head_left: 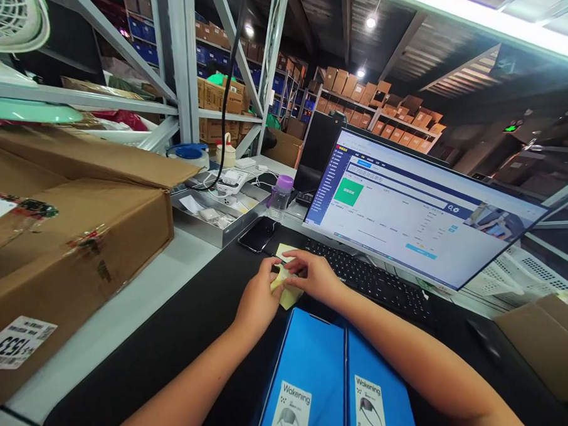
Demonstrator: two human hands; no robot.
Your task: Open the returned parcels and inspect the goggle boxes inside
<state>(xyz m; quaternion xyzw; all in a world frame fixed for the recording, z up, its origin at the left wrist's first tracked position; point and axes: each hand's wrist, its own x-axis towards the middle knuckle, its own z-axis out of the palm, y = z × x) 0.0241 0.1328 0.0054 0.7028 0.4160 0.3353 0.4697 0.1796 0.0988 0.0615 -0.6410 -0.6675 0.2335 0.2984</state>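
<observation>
Both my hands meet over a pad of yellow sticky notes (287, 292) on the black desk mat (186, 343). My left hand (258, 300) pinches the pad's near edge, fingers closed on it. My right hand (314, 276) lies over the pad's top with fingers curled on a sheet. Two blue boxes (314, 375) labelled "Wakening", each picturing sunglasses, lie side by side just in front of my hands. A black keyboard (376, 281) sits right behind my right hand.
A tilted monitor (420, 207) stands at the right. A black phone (258, 234), a purple-capped bottle (280, 197) and a metal tray (218, 209) of small items lie behind. A big taped cardboard box (73, 235) fills the left; another carton (548, 343) sits right.
</observation>
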